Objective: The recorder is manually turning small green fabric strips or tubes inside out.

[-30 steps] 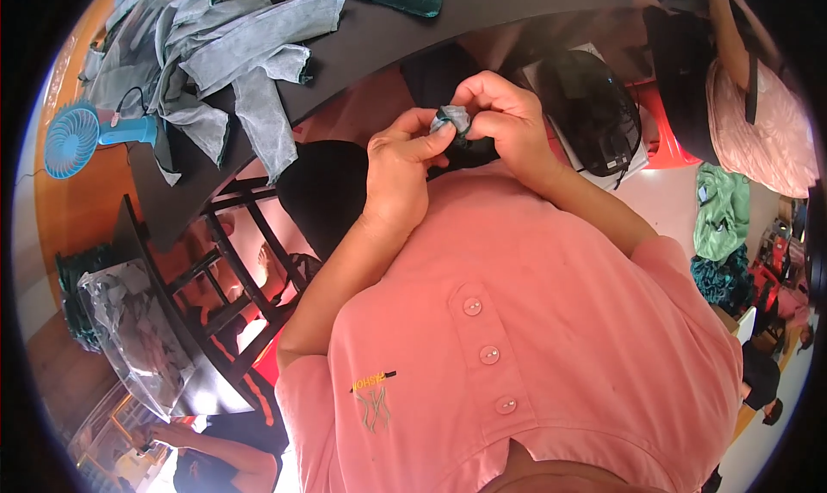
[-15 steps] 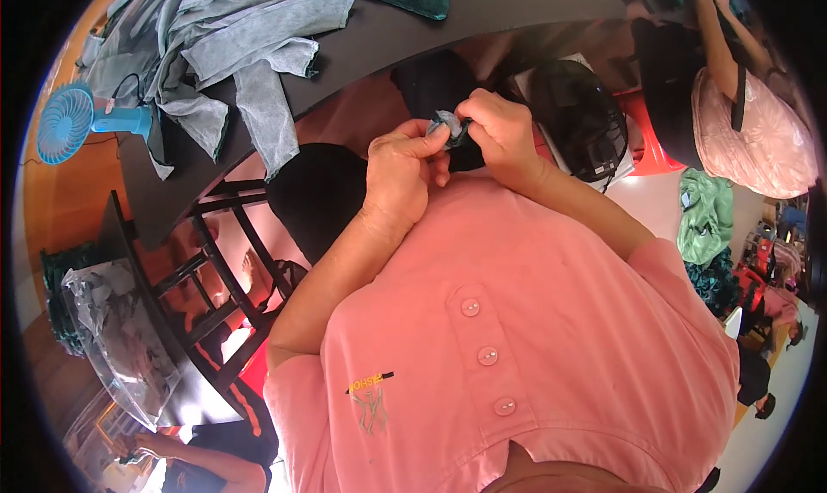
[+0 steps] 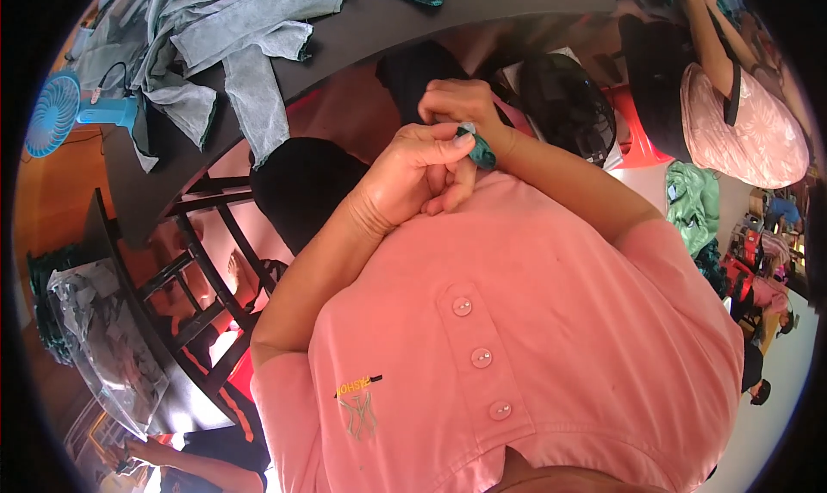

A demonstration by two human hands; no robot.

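In front of my chest, my left hand [image 3: 422, 160] pinches a small scrap of dark green cloth [image 3: 483, 153] between thumb and fingers. A bit of the cloth's pale grey side shows by the thumb tip. My right hand [image 3: 463, 103] is just beyond it, back of the hand up and fingers curled inward. Whatever those curled fingers hold, if anything, is hidden. The cloth lies close to my right wrist.
Long grey cloth pieces [image 3: 257, 88] are heaped on the dark table [image 3: 482, 6], some hanging over its edge. A blue fan [image 3: 53, 114] stands at left, near a dark stool frame [image 3: 220, 226]. A black fan-like object [image 3: 564, 105] is at right, before another person [image 3: 741, 122].
Both hands were together at the cloth. My right hand has shifted left and away from the cloth, while my left keeps its pinch and has moved right. More green side shows now.
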